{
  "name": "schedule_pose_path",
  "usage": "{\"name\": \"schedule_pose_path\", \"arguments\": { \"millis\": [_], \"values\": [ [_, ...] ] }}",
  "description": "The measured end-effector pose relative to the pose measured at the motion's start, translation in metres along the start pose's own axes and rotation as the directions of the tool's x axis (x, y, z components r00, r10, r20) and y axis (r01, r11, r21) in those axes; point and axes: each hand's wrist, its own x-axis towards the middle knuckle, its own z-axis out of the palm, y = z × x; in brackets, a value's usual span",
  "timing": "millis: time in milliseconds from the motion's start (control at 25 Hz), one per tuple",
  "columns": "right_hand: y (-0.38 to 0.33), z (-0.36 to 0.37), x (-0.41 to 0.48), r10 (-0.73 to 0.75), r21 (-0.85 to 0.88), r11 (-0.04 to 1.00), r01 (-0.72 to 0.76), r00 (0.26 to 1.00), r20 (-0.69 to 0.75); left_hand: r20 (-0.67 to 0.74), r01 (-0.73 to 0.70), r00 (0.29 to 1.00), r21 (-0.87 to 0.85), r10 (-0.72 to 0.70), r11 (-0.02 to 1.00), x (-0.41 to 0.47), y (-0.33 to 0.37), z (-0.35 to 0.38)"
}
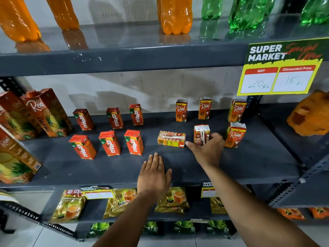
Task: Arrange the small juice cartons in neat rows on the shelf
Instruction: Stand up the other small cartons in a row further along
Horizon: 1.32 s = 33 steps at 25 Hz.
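Small juice cartons stand on the dark grey middle shelf. Six red Maaza cartons form two rows of three on the left. On the right stand several orange Real cartons, three in the back row. In the front row one Real carton lies flat on its side, and another stands with its back and straw facing me. My right hand reaches to that standing carton, fingers spread and touching its front. My left hand rests flat and open on the shelf near the front edge, holding nothing.
Large Real pineapple cartons crowd the shelf's left end. An orange packet sits at the far right. Orange and green bottles stand on the shelf above, where a yellow price sign hangs. Tea packets fill the shelf below.
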Motion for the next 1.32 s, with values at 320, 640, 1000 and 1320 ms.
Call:
{"name": "schedule_pose_path", "arguments": {
  "millis": [320, 640, 1000, 1320],
  "values": [
    [-0.060, -0.042, 0.041, -0.162, -0.515, 0.795, 0.320, 0.931, 0.327, 0.007, 0.006, 1.000, 0.003, -0.006, 1.000, 0.000, 0.001, -0.001],
    [-0.097, -0.061, 0.078, 0.008, -0.484, 0.339, 0.807, 0.512, 0.859, 0.026, -0.002, 1.000, -0.006, 0.002, 1.000, -0.001, 0.001, -0.004],
    [-0.064, -0.086, 0.103, -0.315, -0.226, -0.173, 0.959, 0.164, 0.935, 0.006, -0.003, 1.000, -0.006, 0.003, 1.000, 0.000, 0.001, -0.001],
    [-0.069, -0.061, 0.044, -0.445, -0.151, 0.408, 0.900, 0.341, 0.828, -0.018, -0.009, 1.000, -0.008, 0.009, 1.000, 0.000, 0.001, 0.002]
  ]
}}
